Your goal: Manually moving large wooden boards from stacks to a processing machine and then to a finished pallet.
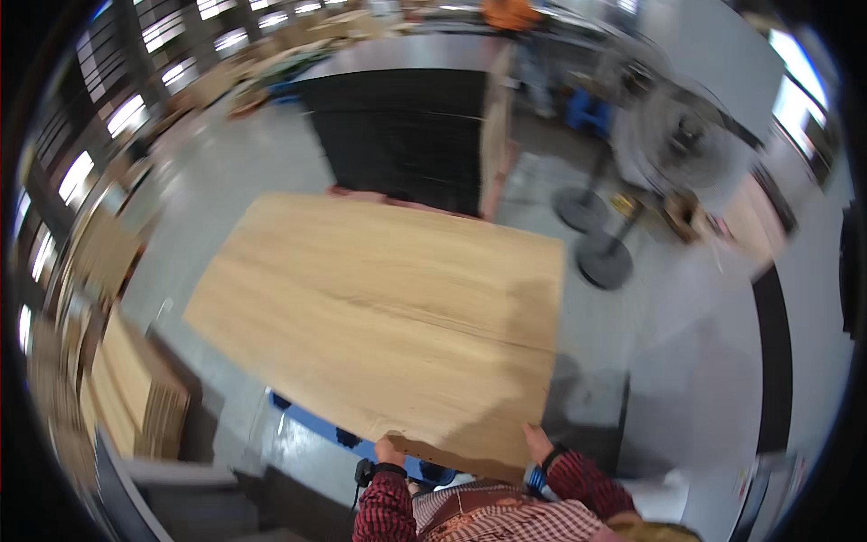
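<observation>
A large wood-grain panel (379, 307) stretches out in front of me, with its near edge close to my body. At that near edge my left hand (388, 452) is closed on the panel, thumb showing near the top face. My right hand (539, 443) grips the panel's near right corner, its fingers partly hidden by the board. Below the near left edge shows a blue frame (325, 427) with dark pads or wheels; whether the panel touches it I cannot tell.
Beyond the panel stands a tall stack with black sides (397, 135). Pedestal fans (686, 135) stand at the right. Cut boards (135, 379) are stacked at the left. A grey-white machine surface (695, 388) lies to my right. A person in orange (512, 16) is at the back.
</observation>
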### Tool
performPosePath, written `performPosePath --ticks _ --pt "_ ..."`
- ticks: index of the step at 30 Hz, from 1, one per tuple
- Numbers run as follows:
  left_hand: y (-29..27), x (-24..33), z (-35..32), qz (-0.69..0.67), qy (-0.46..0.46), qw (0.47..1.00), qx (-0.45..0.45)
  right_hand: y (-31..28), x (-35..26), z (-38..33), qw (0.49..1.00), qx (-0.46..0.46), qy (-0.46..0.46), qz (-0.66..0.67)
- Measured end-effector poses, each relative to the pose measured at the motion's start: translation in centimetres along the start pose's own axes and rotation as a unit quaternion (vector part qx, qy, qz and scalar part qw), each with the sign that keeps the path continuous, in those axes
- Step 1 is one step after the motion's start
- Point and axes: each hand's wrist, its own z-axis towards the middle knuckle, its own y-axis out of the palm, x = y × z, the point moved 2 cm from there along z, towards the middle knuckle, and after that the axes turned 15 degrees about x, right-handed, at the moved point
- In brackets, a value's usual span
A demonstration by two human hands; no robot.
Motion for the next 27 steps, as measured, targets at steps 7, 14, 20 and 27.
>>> performPosePath --ticks 7,14,20,27 --pt "-0.6 -4.7 1.4 0.01 -0.013 0.999 0.039 2.5 2.2 2.1 0.986 0.085 0.143 0.014" --pt "1.0 -0.2 -0.1 0.077 -0.002 0.996 0.035 1.4 2.9 1.5 0.973 0.15 0.165 -0.061" --pt "0.2 -3.8 0.7 -0.199 -0.176 0.962 0.058 1.8 1.1 1.0 0.975 0.11 0.168 -0.1" --pt "1.8 -1.6 -0.9 0.117 0.012 0.993 0.004 1.1 2.8 0.7 0.969 0.174 0.141 -0.1"
